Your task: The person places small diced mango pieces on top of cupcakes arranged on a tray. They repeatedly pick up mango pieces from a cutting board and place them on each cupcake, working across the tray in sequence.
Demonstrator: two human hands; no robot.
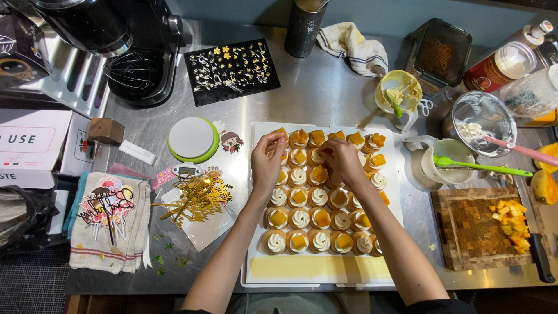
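Both hands, left hand (268, 158) and right hand (342, 160), pinch fingertips over the small cream-topped mango tartlets (318, 196) near the far edge of the white rectangular tray (314, 268), the right nearer centre.

- Two hands: left (267, 164), right (343, 161).
- One white tray (314, 268) of cream tarts (300, 219), count partly hidden.
- One cutting board (472, 229).
- One scale (193, 139).
- One green spatula (480, 166).
- One mixer (131, 49).
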